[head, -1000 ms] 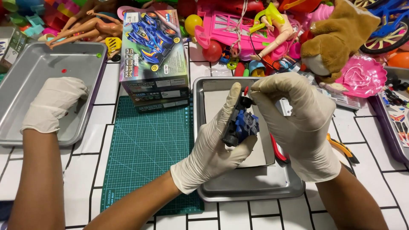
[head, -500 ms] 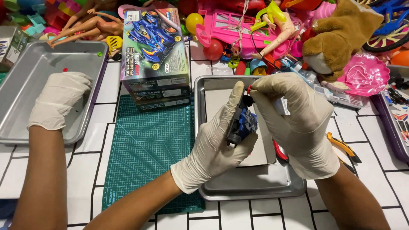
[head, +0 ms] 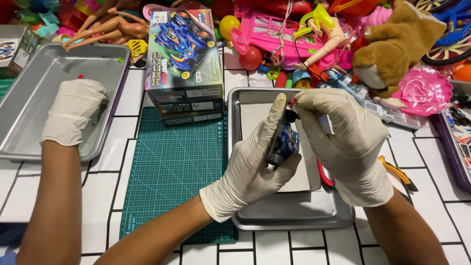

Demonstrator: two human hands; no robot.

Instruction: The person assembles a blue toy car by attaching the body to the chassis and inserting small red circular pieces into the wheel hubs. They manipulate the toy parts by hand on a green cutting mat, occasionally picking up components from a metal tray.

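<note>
Tiled table (head: 441, 221); hands (head: 304, 147) unchanged on toy car (head: 284, 142).

You have a green cutting mat (head: 171, 167) at the middle of the white tiled table (head: 441, 216); take it as your landmark. At its far edge stands a toy car box (head: 185, 64), partly on the mat. Left of the mat lies a large grey metal tray (head: 29, 118) with two small beads inside. Right of the mat sits a smaller metal tray (head: 294, 216). Farther right of it, orange-handled pliers (head: 397, 172) lie on the tiles. Beyond the mat's far edge, dolls (head: 105, 29), a brown plush toy (head: 397, 44) and pink plastic toys (head: 274, 29) crowd together.
</note>
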